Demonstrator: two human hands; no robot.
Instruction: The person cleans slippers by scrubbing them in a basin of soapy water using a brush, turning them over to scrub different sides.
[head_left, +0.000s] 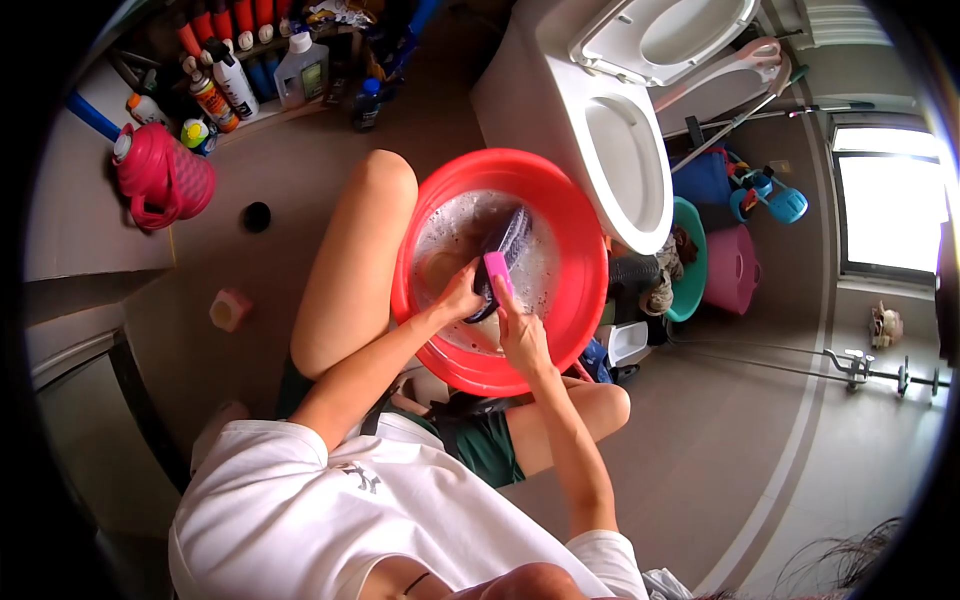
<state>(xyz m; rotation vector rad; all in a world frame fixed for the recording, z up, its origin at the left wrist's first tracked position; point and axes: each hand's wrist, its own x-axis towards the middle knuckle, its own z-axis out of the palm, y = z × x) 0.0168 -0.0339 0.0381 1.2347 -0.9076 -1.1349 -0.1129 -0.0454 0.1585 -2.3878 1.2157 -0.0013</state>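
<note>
A large red basin (585, 270) with soapy, murky water stands between my knees. Over the water is a dark shoe (507, 235), held at its near end by my left hand (460, 292), whose fingers are closed round it. My right hand (524, 335) grips a pink brush (497, 266), which lies against the right side of the shoe. The brush's underside and the fingertips of my left hand are hidden.
A white toilet (625, 165) with raised lid is just beyond the basin. To the right are a teal basin (690, 260) with cloths and a pink bucket (733, 270). Bottles (302, 72) and a red jug (165, 175) are at the left.
</note>
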